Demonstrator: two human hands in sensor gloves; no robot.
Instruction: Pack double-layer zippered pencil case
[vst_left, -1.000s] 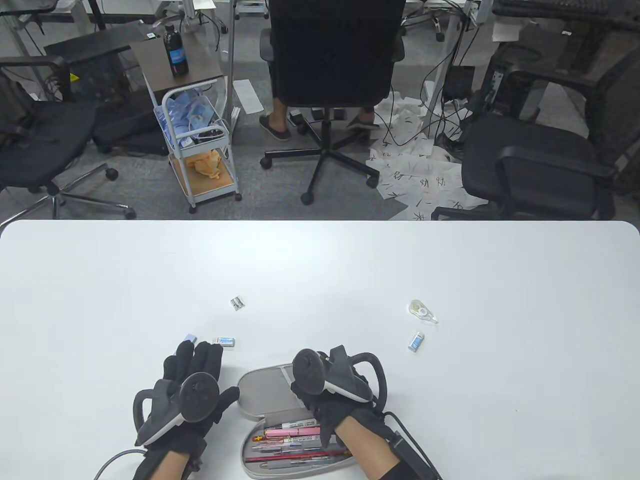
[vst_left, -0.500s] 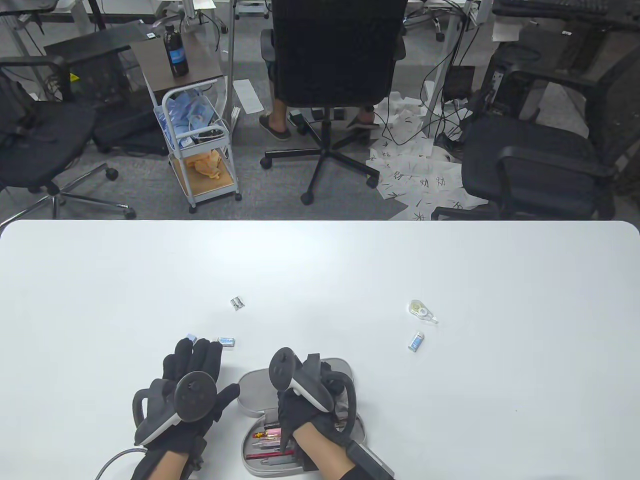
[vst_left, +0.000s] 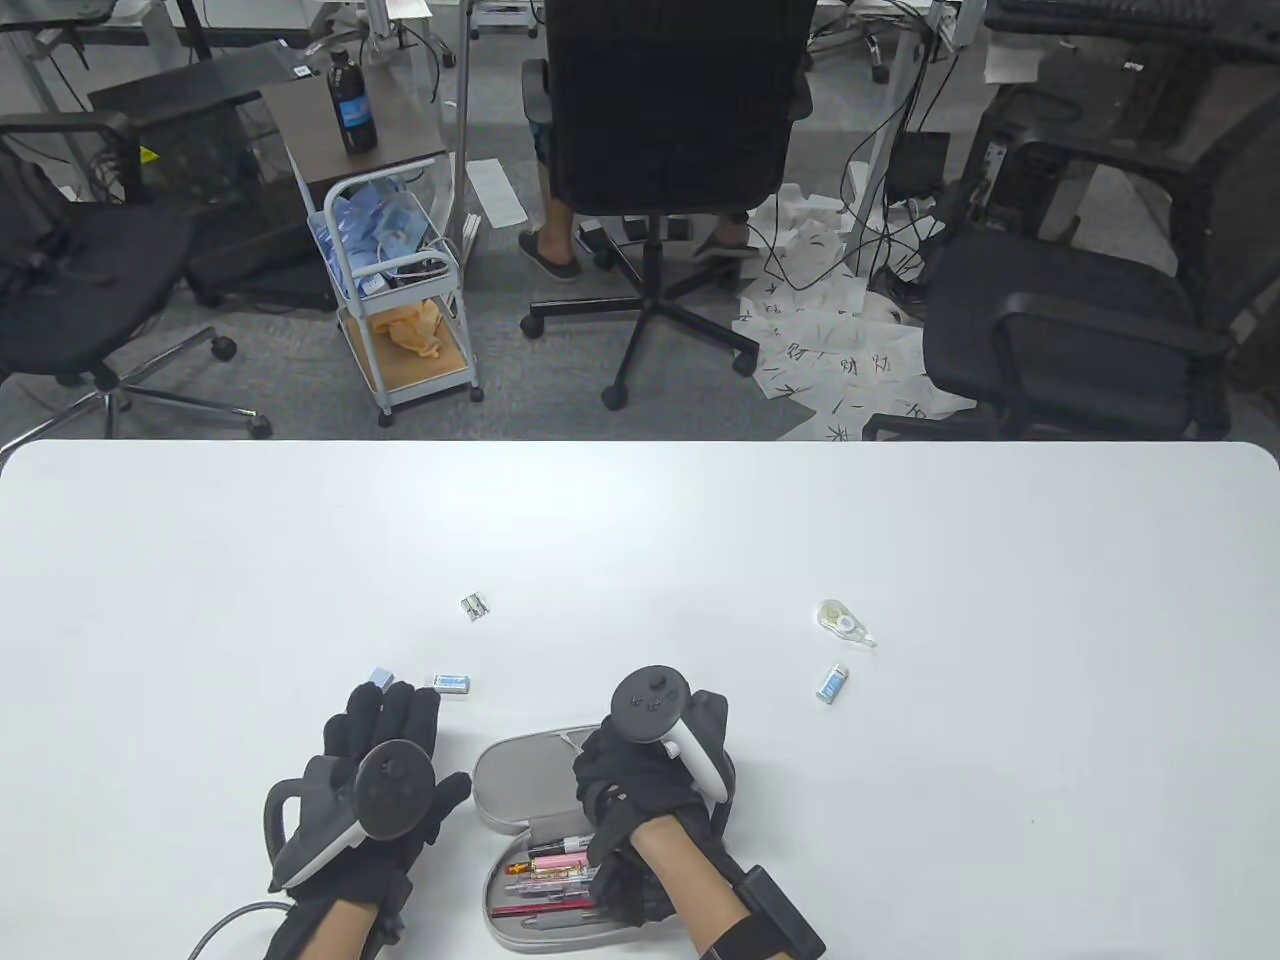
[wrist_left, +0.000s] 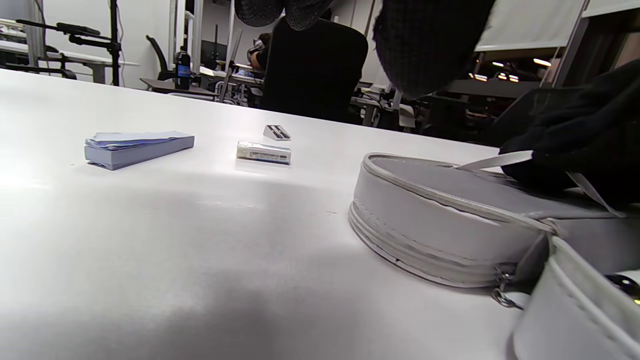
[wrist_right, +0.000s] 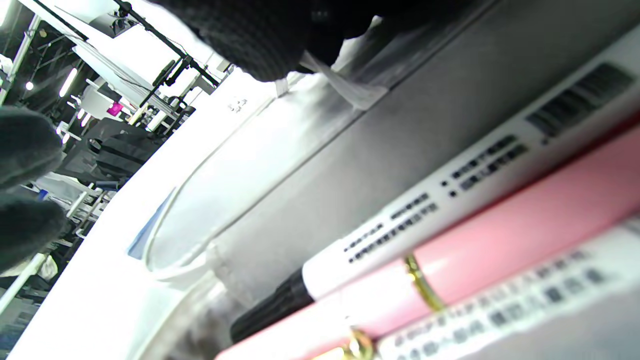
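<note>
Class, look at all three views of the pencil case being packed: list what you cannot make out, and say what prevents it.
- Right hand, table view: its fingertips on the pencil case are hidden under the tracker.
- Pens, table view: their right ends are covered by the right wrist.
- Pen print, right wrist view: too blurred to read.
- Left hand, left wrist view: cut off at the top edge.

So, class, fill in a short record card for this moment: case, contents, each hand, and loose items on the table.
case: grey pencil case, open
contents: pens and pencils in the near half
right hand: on the case's far half; grip unclear
left hand: flat on the table, left of the case
loose items: correction tape, erasers, sharpener, blue pad
</note>
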